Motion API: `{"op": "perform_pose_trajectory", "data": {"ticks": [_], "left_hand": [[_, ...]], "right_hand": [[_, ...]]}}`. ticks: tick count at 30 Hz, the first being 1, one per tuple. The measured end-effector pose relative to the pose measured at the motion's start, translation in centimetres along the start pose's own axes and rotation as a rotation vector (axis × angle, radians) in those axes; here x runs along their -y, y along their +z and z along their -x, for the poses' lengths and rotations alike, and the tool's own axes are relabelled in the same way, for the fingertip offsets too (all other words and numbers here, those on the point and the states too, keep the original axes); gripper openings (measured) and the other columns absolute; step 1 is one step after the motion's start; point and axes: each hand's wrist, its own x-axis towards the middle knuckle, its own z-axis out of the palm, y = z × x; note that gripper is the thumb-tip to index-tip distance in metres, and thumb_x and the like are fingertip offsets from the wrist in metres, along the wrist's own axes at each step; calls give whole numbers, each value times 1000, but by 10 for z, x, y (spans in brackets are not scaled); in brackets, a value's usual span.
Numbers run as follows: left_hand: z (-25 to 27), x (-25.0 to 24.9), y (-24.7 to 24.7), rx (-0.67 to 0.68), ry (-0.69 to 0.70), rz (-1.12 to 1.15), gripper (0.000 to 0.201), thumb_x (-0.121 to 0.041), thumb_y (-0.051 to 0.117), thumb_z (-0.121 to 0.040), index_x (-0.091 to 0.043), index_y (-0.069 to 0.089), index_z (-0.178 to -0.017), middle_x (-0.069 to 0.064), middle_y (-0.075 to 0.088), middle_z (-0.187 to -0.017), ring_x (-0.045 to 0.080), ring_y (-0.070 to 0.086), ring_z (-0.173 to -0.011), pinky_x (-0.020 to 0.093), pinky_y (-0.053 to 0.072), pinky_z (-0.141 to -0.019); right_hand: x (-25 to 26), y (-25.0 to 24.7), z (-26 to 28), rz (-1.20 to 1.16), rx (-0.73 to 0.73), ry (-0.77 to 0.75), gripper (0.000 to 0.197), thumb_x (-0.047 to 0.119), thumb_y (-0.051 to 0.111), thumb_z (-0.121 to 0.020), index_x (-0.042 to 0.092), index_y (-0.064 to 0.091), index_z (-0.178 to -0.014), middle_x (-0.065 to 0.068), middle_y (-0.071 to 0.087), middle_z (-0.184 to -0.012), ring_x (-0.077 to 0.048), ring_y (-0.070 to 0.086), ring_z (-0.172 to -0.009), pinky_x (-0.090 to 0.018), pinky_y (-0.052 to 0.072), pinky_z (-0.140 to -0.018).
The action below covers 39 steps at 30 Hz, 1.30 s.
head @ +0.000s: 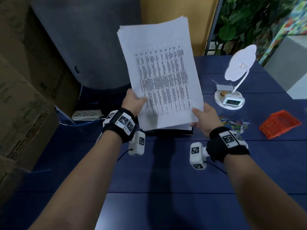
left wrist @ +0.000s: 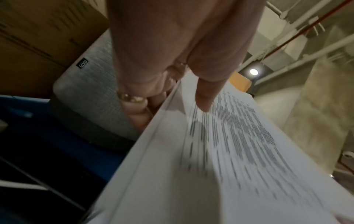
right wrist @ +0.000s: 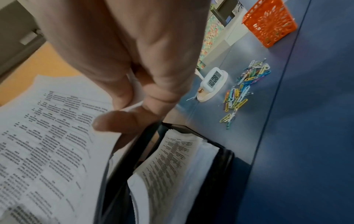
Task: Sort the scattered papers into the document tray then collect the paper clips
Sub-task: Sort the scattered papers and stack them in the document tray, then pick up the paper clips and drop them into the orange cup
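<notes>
Both hands hold a stack of printed papers (head: 159, 75) tilted up over the black document tray (right wrist: 222, 163): the left hand (head: 134, 102) pinches its left edge, the right hand (head: 205, 120) its lower right corner. Some sheets already lie in the tray, so sorting looks well along. Coloured paper clips (head: 234, 124) lie uncollected toward the tabletop's right edge, near an orange basket (head: 279, 124). A grey chair's tag (left wrist: 82, 63) reads "GUSTO"; the small clock (right wrist: 213, 81) shows 10:08.

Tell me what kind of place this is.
Probably an office or storeroom desk: a black document tray holding printed sheets, loose coloured paper clips on the blue tabletop, and stacked brown cardboard boxes alongside.
</notes>
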Motion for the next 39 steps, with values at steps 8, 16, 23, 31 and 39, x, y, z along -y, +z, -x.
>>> {"op": "perform_pose_trajectory", "data": {"ticks": [8,16,23,31,39], "left_hand": [[-11,-13,18,-31,72,-150,64,2,46,-88,-16,22,-145,11,53,-116,28,57,-103,30,47,-82],[-19,2,48,-26,178,-1014,26,-10,58,-85,-10,65,-110,10,29,-138,30,36,-121,42,34,-101],[-2,17,83,-85,219,-984,37,-39,41,-95,-18,57,-121,8,36,-144,28,32,-128,46,25,-103],[55,35,167,-13,579,-819,56,-36,53,-91,-18,39,-142,10,30,-153,29,22,-143,51,5,-114],[83,37,243,387,783,-1014,73,-28,64,-85,-15,29,-147,13,15,-157,30,11,-146,49,5,-116]], "right_hand": [[30,15,-56,143,-77,-4,26,1,48,-94,10,47,-119,-6,55,-125,-26,63,-93,-29,58,-59],[16,11,-71,1182,-132,-143,32,11,54,-85,13,48,-116,-13,61,-107,-32,59,-96,-31,45,-74],[5,-19,-51,900,-273,-238,19,31,53,-90,13,60,-91,-2,55,-83,-24,51,-81,-29,38,-71],[-26,-109,-46,947,-378,-30,19,24,49,-91,11,63,-96,-17,66,-107,-35,57,-106,-37,44,-87],[-33,-194,-50,1143,-459,97,30,6,48,-89,-2,52,-117,-20,35,-131,-44,57,-103,-42,45,-88]]}}
